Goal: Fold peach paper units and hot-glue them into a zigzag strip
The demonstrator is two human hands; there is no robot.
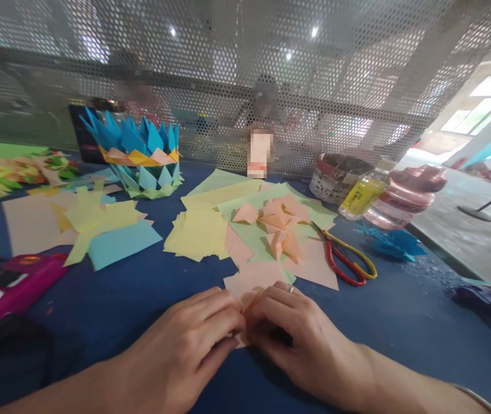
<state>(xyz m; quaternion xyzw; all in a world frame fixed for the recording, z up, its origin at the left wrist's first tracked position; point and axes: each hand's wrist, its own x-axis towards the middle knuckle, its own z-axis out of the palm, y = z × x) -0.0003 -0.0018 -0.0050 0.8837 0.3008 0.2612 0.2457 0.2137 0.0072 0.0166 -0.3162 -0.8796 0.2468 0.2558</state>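
Observation:
Near the front of the blue table, my left hand [196, 333] and my right hand [299, 328] meet with bent fingers. Between the fingertips they pinch a small piece of folded orange paper [250, 303], mostly hidden by my fingers. Just beyond it lies a flat peach paper sheet [256, 275]. Several folded peach paper pieces [282, 215] sit in a loose heap on pale green sheets [232, 206] farther back. To the left of that heap is a stack of yellow paper squares [198, 233].
Red-and-yellow scissors [346, 259] lie right of the papers. Behind stand a layered blue paper basket [142, 152], a yellow-labelled bottle [361, 195] and a pink bottle [405, 198]. A magenta device [34, 290] is at left, a dark purple tool [489, 310] at right. Perforated metal panel [228, 63] behind.

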